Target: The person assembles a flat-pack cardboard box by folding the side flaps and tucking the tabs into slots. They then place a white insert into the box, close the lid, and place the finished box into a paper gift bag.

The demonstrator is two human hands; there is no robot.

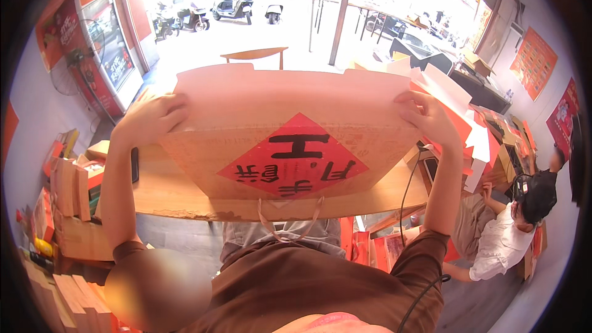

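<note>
A large tan cardboard gift box (203, 160) rests on the wooden table in front of me. Its printed face carries a red diamond (265, 157) with black lettering, upside down from where I stand. A pale flap (296, 95) with notched corners runs along its far edge. My left hand (154, 117) grips the far left corner, fingers bent over the flap's end. At the far right corner my right hand (422, 114) holds the flap the same way. Their undersides are hidden. A thin cord handle (290, 228) hangs from the near edge, over my lap.
The wooden table (166, 191) has a curved, worn front edge. A dark cable (404, 200) passes by my right forearm. Folded red and white cartons (475, 148) crowd the right, near a seated person (502, 240). Stacked boxes (71, 188) stand left; a chair (256, 55) is beyond.
</note>
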